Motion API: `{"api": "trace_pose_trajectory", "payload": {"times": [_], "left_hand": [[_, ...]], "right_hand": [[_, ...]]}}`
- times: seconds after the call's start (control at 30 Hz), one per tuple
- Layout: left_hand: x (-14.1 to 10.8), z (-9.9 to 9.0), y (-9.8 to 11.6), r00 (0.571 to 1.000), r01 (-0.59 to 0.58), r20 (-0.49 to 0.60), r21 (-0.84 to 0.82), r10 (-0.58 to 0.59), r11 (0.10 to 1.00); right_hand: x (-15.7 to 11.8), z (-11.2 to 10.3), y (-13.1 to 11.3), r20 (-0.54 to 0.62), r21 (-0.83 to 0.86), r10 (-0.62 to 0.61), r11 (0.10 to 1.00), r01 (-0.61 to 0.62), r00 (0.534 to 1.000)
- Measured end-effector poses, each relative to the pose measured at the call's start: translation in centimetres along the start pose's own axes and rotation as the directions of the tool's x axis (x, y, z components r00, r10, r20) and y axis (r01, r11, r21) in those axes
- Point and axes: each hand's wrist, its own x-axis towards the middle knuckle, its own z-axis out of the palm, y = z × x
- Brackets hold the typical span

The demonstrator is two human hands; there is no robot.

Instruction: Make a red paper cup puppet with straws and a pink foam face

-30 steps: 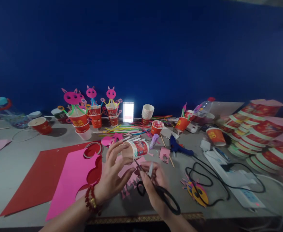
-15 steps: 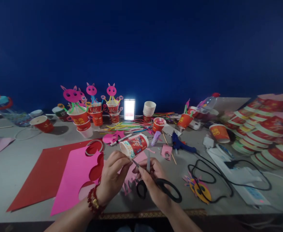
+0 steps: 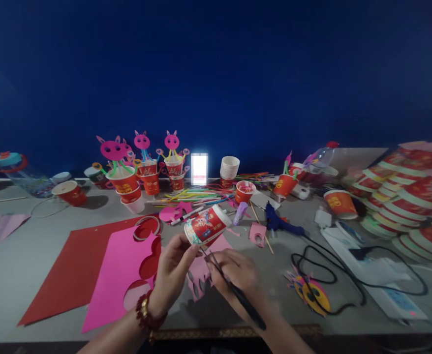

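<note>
My left hand point(image 3: 172, 278), wearing a red bead bracelet, grips a red-and-white paper cup point(image 3: 210, 223) by its near end, thumb in front. The cup is tilted on its side, clear of the table. My right hand point(image 3: 240, 278) is closed around black-handled scissors point(image 3: 243, 304), seen edge-on. Their blade tips meet the lower edge of the cup beside my left thumb; whether they are cutting into it is unclear. Below the hands lies a pale pink paper piece point(image 3: 197, 282) with slits along one side.
Red point(image 3: 57, 280) and bright pink sheets point(image 3: 108, 285) lie left. Cups with pink animal faces point(image 3: 142, 142) stand behind. A blue glue gun point(image 3: 282, 223), its black cord point(image 3: 312, 265) and a power strip point(image 3: 393, 295) are right, before leaning cup stacks point(image 3: 411, 196).
My right hand has turned the scissors, so the spread blades and handle loops now appear edge-on. The cup has rotated, its opening turning out of sight, and my left thumb now presses its side.
</note>
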Motion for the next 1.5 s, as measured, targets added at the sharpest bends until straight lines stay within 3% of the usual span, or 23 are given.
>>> {"api": "trace_pose_trajectory", "payload": {"times": [0.13,0.23,0.3,0.37,0.43,0.5,0.57,0.63,0.73,0.8,0.9,0.97,1.07,1.23,1.4,1.5], "left_hand": [[-0.3,0.6,0.1,0.995,0.036,-0.087,-0.095,-0.044,0.995],[-0.7,0.7,-0.4,0.989,0.064,-0.122,-0.124,-0.079,0.990],[-1.0,0.9,-0.7,0.987,0.078,-0.128,-0.140,-0.097,0.987],[-1.2,1.1,-0.9,0.984,0.087,-0.137,-0.178,-0.113,0.980],[-1.4,1.4,-1.1,0.978,0.120,-0.137,-0.253,-0.159,0.960],[-1.5,1.8,-1.1,0.965,0.174,-0.125,-0.348,-0.229,0.921],[-1.6,2.0,-1.1,0.952,0.218,-0.108,-0.413,-0.286,0.884],[-1.6,2.0,-0.9,0.950,0.239,-0.084,-0.429,-0.302,0.871],[-1.1,1.2,-0.7,0.961,0.211,-0.076,-0.419,-0.266,0.883],[-0.5,0.3,-0.4,0.972,0.148,-0.110,-0.400,-0.208,0.905],[0.8,-1.2,0.2,0.993,0.038,-0.094,-0.323,-0.072,0.946],[1.4,-1.9,0.8,0.999,0.003,-0.044,-0.291,-0.017,0.957],[1.7,-2.2,1.1,0.999,0.051,0.011,-0.275,-0.050,0.960],[0.5,-1.7,0.4,0.986,0.098,-0.107,-0.243,-0.127,0.965],[-1.0,-1.0,0.3,0.996,-0.014,-0.094,-0.129,0.002,0.992],[-1.5,-1.1,0.4,0.993,-0.047,-0.113,-0.096,0.036,0.994]], "right_hand": [[-0.2,0.5,0.0,-0.044,0.056,0.038,0.998,-0.036,0.998],[-0.5,1.2,-0.3,-0.084,0.143,0.199,0.972,-0.186,0.976],[-0.7,1.7,-0.6,-0.073,0.272,0.360,0.905,-0.328,0.930],[-0.9,2.3,-0.8,-0.015,0.455,0.485,0.782,-0.425,0.875],[-1.0,2.7,-1.0,0.042,0.600,0.554,0.651,-0.464,0.831],[-1.1,2.9,-0.9,0.051,0.650,0.572,0.603,-0.462,0.818],[-1.1,2.8,-0.8,0.032,0.597,0.541,0.664,-0.450,0.841],[-1.0,2.4,-0.7,-0.007,0.441,0.461,0.798,-0.411,0.887],[-0.8,1.6,-0.4,-0.057,0.181,0.251,0.954,-0.237,0.966],[-0.6,1.2,-0.2,-0.068,0.109,0.117,0.988,-0.110,0.991],[-0.3,0.6,-0.2,-0.046,0.091,0.039,0.995,-0.035,0.998],[-0.1,0.4,-0.3,-0.008,0.083,0.028,0.996,-0.027,1.000],[-0.2,0.4,-0.3,0.027,0.087,0.038,0.995,-0.041,0.999],[-1.1,0.9,-0.1,-0.042,0.079,0.211,0.975,-0.208,0.976],[-1.5,1.2,-0.2,0.005,0.262,0.397,0.885,-0.384,0.918],[-1.4,0.9,-0.3,-0.040,0.219,0.366,0.911,-0.349,0.930]]}}
